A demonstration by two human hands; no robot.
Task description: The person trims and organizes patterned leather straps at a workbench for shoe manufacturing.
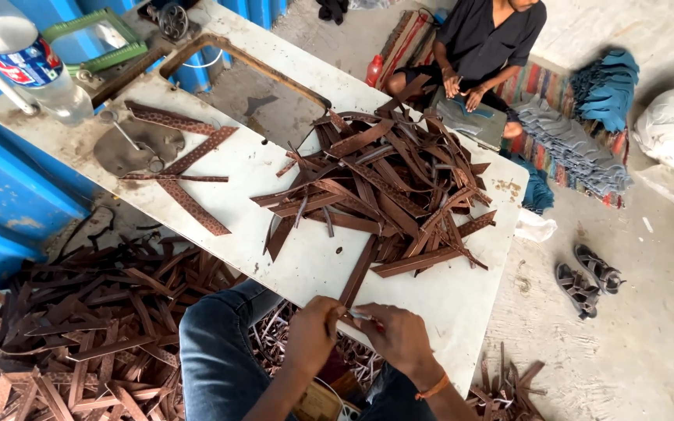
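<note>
Both hands meet low in the view, close together with their fingertips almost touching. The left hand (313,331) comes up from the lower left on a bare forearm, its back turned upward and its fingers curled in a pinch toward the other. The right hand (399,337) enters from the lower right, wrist bent and ringed by an orange band, knuckles up and thumb and forefinger pinched together; a knee in blue denim sits just left of the left forearm.
</note>
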